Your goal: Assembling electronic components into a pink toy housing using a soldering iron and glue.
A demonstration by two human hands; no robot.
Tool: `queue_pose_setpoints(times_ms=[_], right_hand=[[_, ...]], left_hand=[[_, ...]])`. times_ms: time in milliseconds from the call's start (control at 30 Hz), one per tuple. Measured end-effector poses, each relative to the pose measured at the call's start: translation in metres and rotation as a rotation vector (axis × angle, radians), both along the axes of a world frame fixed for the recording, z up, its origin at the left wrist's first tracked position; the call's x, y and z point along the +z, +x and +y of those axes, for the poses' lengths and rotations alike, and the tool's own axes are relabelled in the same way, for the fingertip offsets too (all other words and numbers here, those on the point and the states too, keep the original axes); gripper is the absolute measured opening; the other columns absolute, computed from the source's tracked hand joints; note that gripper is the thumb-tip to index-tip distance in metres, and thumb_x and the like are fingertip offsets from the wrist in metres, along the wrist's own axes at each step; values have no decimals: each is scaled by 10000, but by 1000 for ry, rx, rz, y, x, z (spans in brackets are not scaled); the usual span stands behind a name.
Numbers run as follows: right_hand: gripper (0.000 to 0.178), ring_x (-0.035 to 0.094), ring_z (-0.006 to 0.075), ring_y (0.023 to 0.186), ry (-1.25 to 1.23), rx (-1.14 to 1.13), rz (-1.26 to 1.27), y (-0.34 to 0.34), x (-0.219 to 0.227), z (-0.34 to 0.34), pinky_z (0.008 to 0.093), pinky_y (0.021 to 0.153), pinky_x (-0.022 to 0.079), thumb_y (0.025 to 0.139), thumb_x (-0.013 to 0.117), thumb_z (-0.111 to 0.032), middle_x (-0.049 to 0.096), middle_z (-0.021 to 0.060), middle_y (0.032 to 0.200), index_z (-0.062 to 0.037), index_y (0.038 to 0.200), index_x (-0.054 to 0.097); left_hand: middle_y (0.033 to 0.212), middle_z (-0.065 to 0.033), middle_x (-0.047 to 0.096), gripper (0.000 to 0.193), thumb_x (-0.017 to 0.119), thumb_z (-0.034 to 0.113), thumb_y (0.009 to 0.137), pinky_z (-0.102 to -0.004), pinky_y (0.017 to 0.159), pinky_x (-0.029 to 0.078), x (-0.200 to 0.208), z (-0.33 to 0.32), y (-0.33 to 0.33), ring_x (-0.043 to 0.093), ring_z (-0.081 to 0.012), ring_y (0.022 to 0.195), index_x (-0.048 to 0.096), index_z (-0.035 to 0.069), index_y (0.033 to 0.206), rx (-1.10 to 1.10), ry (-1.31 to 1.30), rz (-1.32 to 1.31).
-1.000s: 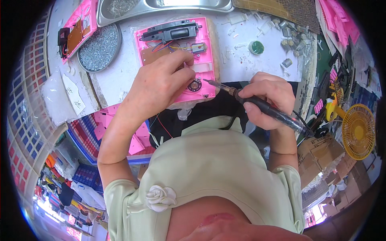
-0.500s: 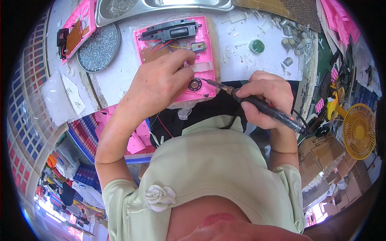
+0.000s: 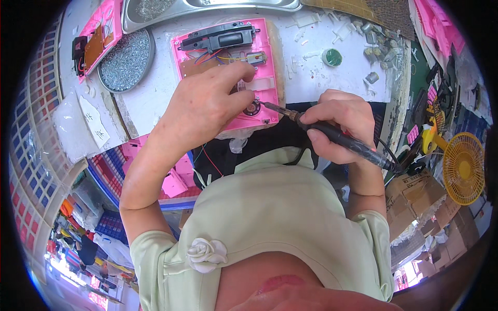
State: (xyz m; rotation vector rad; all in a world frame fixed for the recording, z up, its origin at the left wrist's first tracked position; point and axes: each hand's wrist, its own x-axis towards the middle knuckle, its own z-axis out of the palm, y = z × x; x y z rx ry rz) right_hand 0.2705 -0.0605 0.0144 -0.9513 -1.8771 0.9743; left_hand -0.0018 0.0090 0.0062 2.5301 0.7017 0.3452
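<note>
Yellow fan [image 3: 463,168]: right of the right hand [image 3: 340,122]. Cardboard box [image 3: 415,194]: right and rear of that hand. Round dish [image 3: 151,58] with small metal parts [image 3: 122,65]: beyond the left hand [image 3: 207,98], to its left. Metal tray [image 3: 207,10]: farther beyond.

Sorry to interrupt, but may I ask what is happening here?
Someone is working on an open pink casing. The right hand holds a soldering iron, its tip by the edge of a round, speaker-like part; contact is unclear. The left hand is over the casing, thumb and forefinger apart.
</note>
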Motion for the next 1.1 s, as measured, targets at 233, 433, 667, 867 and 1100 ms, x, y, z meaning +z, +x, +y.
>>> queue_pose_setpoints(times_ms=[233, 433, 667, 867, 1100], right_hand=[[252, 624, 255, 608, -42, 16, -33, -1, 2, 1, 352, 581, 495, 700, 740, -4, 677, 74, 744, -43, 945, 697], [251, 685, 285, 669, -79, 36, -100, 0, 7, 3, 364, 640, 551, 704, 747, -5, 716, 78, 806, -58, 945, 697], [238, 579, 213, 580, -63, -27, -58, 2, 8, -1, 321, 544, 437, 705, 734, -24, 645, 73, 704, -13, 941, 707], [248, 635, 124, 717, -243, -231, 135, 55, 20, -31, 245, 656, 489, 815, 741, -75, 702, 98, 856, 50, 1024, 691], [101, 653, 182, 775, -41, -1131, 445, 204, 41, -134, 314, 735, 557, 880, 633, -41, 653, 103, 894, 2, 969, 610]], left_hand=[[1140, -75, 658, 201, 731, 104, 767, -368, 706, 578, 2, 1, 2, 694, -258, 916, 726, 101, 968, -26, 36, 28], [1124, -67, 653, 206, 716, 113, 772, -365, 690, 572, 3, 1, 5, 692, -251, 918, 723, 101, 978, -54, 76, 42], [1121, -60, 651, 208, 704, 110, 778, -364, 690, 574, 2, 0, 5, 689, -243, 918, 725, 98, 985, -66, 96, 33], [1117, -73, 651, 197, 686, 117, 790, -366, 705, 573, 5, 0, 1, 688, -251, 925, 719, 91, 982, -78, 84, 52], [1110, -103, 663, 160, 734, 152, 775, -389, 724, 561, -3, 0, 8, 681, -275, 889, 701, 78, 912, -76, 154, 14]])
